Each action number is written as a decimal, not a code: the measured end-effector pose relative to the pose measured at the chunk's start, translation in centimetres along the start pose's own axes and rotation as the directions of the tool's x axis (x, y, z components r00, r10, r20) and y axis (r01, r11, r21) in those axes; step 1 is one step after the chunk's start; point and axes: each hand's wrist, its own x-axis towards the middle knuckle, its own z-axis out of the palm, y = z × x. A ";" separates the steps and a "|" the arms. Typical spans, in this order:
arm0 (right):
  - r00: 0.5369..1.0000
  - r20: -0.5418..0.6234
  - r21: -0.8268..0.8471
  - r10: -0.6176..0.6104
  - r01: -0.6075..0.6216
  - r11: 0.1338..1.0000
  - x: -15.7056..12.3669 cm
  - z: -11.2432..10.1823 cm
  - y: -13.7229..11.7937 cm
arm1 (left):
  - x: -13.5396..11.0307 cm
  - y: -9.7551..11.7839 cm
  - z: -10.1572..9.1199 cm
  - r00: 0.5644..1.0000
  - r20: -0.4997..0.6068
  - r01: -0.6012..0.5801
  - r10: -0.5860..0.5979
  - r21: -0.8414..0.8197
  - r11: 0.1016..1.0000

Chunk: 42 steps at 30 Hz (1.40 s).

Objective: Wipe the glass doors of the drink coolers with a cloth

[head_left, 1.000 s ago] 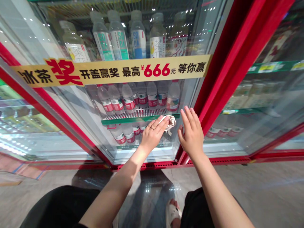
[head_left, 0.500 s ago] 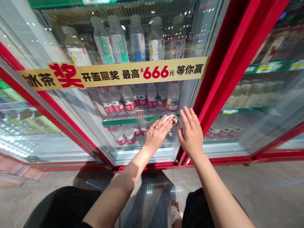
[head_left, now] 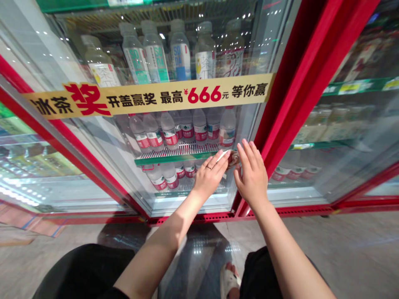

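Observation:
My left hand (head_left: 212, 172), a ring on one finger, lies with its fingers stretched over a small white cloth (head_left: 222, 156), pressing it to the glass door (head_left: 187, 203) of a drinks fridge. The hand covers most of the cloth, so whether it is fabric or paper I cannot tell. Just right of the fingers a brownish crumpled patch shows, perhaps its reflection in the glass. Beside it, my right hand (head_left: 252, 176) is open, fingers extended, at the door's right edge near the red frame (head_left: 280, 112); it holds nothing.
Behind the glass, several red-label water bottles (head_left: 170, 132) and soda bottles (head_left: 180, 54) stand on shelves. A yellow banner strip (head_left: 149, 109) crosses the door above my hands. More fridge doors flank it. Grey floor tiles (head_left: 343, 249) and a sandalled foot (head_left: 229, 278) are below.
My left hand has slid slightly right and up along the glass with the cloth, closer to my right hand. The right hand has barely moved.

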 end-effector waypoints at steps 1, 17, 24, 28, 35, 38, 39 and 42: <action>1.000 -0.006 -0.003 -0.003 0.003 1.000 0.0 0.0 0.0 | -0.2 -0.1 0.0 1.000 -0.004 -0.014 0.014 -0.001 1.000; 1.000 -0.025 0.018 -0.019 0.019 1.000 0.1 0.1 -0.1 | 0.7 0.5 0.8 0.993 -0.107 -0.048 0.048 0.002 0.999; 1.000 -0.027 0.017 -0.013 0.014 1.000 0.1 -0.1 -0.1 | 0.0 0.1 0.0 0.997 -0.075 -0.024 0.026 0.027 0.999; 1.000 -0.021 0.019 -0.010 0.011 1.000 0.1 -0.1 -0.2 | 1.2 -0.1 -0.9 0.996 -0.088 0.020 -0.015 0.055 0.998; 0.999 -0.031 0.021 -0.015 0.015 1.000 0.0 0.2 0.0 | 1.7 0.4 0.3 0.989 -0.139 -0.044 0.049 0.037 0.998; 1.000 -0.022 0.013 -0.014 0.014 1.000 0.0 0.1 0.1 | 0.9 0.3 0.6 0.989 -0.131 -0.065 0.068 0.027 0.997; 1.000 -0.021 0.009 -0.011 0.012 1.000 0.0 0.1 0.1 | 0.8 0.2 0.5 0.990 -0.123 -0.068 0.071 0.030 0.997; 1.000 -0.028 0.001 -0.006 0.006 1.000 0.0 -0.1 0.1 | 0.7 0.0 0.0 0.993 -0.102 -0.050 0.055 0.047 0.998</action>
